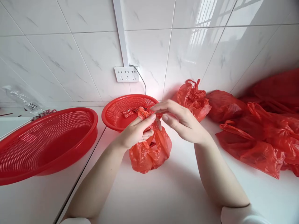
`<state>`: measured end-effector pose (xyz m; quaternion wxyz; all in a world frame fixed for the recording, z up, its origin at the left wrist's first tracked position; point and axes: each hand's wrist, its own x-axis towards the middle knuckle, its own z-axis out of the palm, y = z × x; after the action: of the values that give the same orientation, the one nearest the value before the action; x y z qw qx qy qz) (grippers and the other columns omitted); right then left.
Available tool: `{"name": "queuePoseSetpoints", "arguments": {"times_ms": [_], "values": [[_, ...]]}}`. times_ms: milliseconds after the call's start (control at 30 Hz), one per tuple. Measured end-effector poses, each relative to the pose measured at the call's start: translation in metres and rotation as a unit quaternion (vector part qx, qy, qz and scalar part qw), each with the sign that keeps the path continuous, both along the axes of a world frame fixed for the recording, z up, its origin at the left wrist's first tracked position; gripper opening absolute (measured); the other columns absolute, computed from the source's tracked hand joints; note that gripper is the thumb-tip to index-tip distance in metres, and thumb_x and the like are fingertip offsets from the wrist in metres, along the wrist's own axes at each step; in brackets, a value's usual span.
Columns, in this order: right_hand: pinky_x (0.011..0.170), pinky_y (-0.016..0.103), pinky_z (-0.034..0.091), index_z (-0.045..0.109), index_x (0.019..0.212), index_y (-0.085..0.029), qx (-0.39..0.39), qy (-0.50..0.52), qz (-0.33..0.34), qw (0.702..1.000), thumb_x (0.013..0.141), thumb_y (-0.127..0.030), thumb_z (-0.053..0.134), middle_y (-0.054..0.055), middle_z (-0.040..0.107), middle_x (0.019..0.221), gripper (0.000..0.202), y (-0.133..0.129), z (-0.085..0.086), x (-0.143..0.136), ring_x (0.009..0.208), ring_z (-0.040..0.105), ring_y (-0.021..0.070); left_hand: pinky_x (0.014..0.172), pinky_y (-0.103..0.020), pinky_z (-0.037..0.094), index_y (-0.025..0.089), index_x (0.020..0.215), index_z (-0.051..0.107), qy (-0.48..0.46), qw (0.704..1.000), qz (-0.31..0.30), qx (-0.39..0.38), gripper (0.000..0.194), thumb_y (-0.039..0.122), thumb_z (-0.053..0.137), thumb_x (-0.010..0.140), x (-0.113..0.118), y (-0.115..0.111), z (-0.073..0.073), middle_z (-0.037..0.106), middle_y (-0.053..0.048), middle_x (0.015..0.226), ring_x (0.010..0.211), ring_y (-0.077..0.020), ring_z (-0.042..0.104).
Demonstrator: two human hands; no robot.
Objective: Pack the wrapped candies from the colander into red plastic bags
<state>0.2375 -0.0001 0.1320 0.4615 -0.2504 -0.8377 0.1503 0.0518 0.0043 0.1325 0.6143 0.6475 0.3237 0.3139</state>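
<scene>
A red plastic bag (151, 155) hangs in front of me with its neck gathered, and something dark shows through a gap in it. My left hand (136, 130) is closed around the gathered neck, thumb on top. Just to the right, my right hand (181, 121) reaches over the top of the bag with thumb and fingers stretched out and apart. Its fingertips are close to the left thumb; whether they touch the bag is hard to tell. Behind the bag stands a round red mesh basket (112, 105) holding a few small red packets (128, 113).
A larger red basket (67, 155) stands at left, with a clear plastic bottle (22, 98) and more red packets (44, 114) behind it. Filled red bags (192, 98) and a pile of red bags (261, 137) lie at right. A wall socket (126, 74) has a cable plugged in.
</scene>
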Motion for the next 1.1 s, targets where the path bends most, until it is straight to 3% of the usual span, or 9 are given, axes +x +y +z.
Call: {"name": "queuePoseSetpoints", "arguments": {"times_ms": [200, 333, 433, 567, 700, 800, 867, 967, 1100], "values": [[0.075, 0.031, 0.054, 0.062, 0.1, -0.021, 0.018, 0.021, -0.077, 0.997, 0.084, -0.013, 0.053, 0.003, 0.067, 0.09, 0.019, 0.014, -0.012, -0.001, 0.083, 0.064, 0.0161, 0.037, -0.018, 0.019, 0.017, 0.074, 0.058, -0.001, 1.0, 0.011, 0.0, 0.04, 0.052, 0.045, 0.091, -0.004, 0.01, 0.001, 0.019, 0.009, 0.042, 0.034, -0.004, 0.02], [0.078, 0.033, 0.054, 0.062, 0.093, -0.02, 0.007, 0.067, -0.123, 0.99, 0.085, -0.013, 0.054, 0.004, 0.068, 0.089, 0.014, 0.007, -0.009, 0.0, 0.085, 0.065, 0.0175, 0.034, -0.019, 0.013, 0.019, 0.095, 0.06, -0.006, 0.999, 0.044, -0.026, 0.036, 0.05, 0.043, 0.092, -0.01, 0.02, 0.0, 0.048, 0.004, 0.044, 0.03, -0.0027, 0.02], [0.077, 0.034, 0.053, 0.065, 0.091, -0.022, -0.006, 0.007, -0.058, 0.998, 0.085, -0.013, 0.056, 0.004, 0.069, 0.091, 0.014, -0.006, -0.004, 0.002, 0.085, 0.064, 0.0182, 0.034, -0.021, 0.013, 0.018, 0.101, 0.062, -0.015, 0.998, 0.054, -0.012, 0.035, 0.047, 0.047, 0.09, -0.016, 0.029, -0.003, 0.065, -0.004, 0.07, 0.033, -0.0004, 0.021], [0.068, 0.032, 0.052, 0.068, 0.089, -0.023, -0.056, -0.13, 0.074, 0.987, 0.085, -0.018, 0.06, 0.003, 0.069, 0.087, 0.01, -0.018, -0.001, 0.001, 0.076, 0.063, 0.0166, 0.04, -0.022, 0.027, 0.018, 0.09, 0.061, 0.061, 0.991, -0.023, 0.118, 0.013, 0.027, 0.059, 0.081, -0.022, 0.022, 0.004, 0.064, -0.003, 0.081, 0.044, -0.0039, 0.038], [0.07, 0.031, 0.051, 0.065, 0.08, -0.021, -0.073, 0.06, 0.014, 0.995, 0.087, -0.033, 0.06, 0.003, 0.064, 0.08, 0.015, -0.008, -0.005, -0.002, 0.075, 0.06, 0.0155, 0.053, -0.024, 0.033, 0.019, 0.072, 0.052, 0.205, 0.895, -0.01, 0.396, 0.016, 0.003, 0.05, 0.071, -0.026, 0.0, 0.016, 0.056, 0.002, 0.068, 0.06, -0.0096, 0.047], [0.084, 0.034, 0.051, 0.062, 0.108, -0.023, -0.186, 0.153, 0.029, 0.97, 0.094, -0.035, 0.049, 0.005, 0.064, 0.107, 0.022, 0.008, -0.014, -0.007, 0.094, 0.061, 0.0163, 0.05, -0.026, 0.027, 0.019, 0.065, 0.051, 0.288, 0.775, 0.081, 0.557, 0.023, -0.002, 0.042, 0.069, -0.03, -0.008, 0.015, 0.054, 0.002, 0.066, 0.057, -0.0098, 0.043], [0.086, 0.036, 0.053, 0.052, 0.126, -0.028, -0.283, 0.141, 0.089, 0.945, 0.094, -0.033, 0.048, 0.005, 0.055, 0.128, 0.032, 0.016, -0.021, -0.011, 0.099, 0.061, 0.0162, 0.051, -0.026, 0.029, 0.019, 0.068, 0.054, 0.286, 0.723, 0.128, 0.615, 0.026, -0.003, 0.041, 0.07, -0.032, -0.006, 0.01, 0.06, 0.001, 0.076, 0.061, -0.0106, 0.048], [0.073, 0.032, 0.055, 0.043, 0.133, -0.03, -0.349, 0.135, 0.15, 0.915, 0.092, -0.026, 0.048, 0.006, 0.053, 0.13, 0.041, 0.021, -0.028, -0.017, 0.091, 0.061, 0.0145, 0.059, -0.026, 0.038, 0.02, 0.072, 0.057, 0.248, 0.723, 0.142, 0.628, 0.028, -0.004, 0.041, 0.073, -0.033, 0.001, 0.002, 0.063, -0.001, 0.092, 0.076, -0.0132, 0.057], [0.056, 0.023, 0.044, 0.051, 0.118, -0.023, -0.321, 0.119, 0.161, 0.926, 0.089, -0.021, 0.051, 0.0, 0.061, 0.087, 0.029, 0.02, -0.027, -0.017, 0.066, 0.052, 0.01, 0.073, -0.029, 0.048, 0.02, 0.082, 0.06, 0.165, 0.774, 0.095, 0.604, 0.023, 0.001, 0.049, 0.076, -0.031, 0.008, -0.003, 0.058, -0.006, 0.106, 0.094, -0.018, 0.059]]}}
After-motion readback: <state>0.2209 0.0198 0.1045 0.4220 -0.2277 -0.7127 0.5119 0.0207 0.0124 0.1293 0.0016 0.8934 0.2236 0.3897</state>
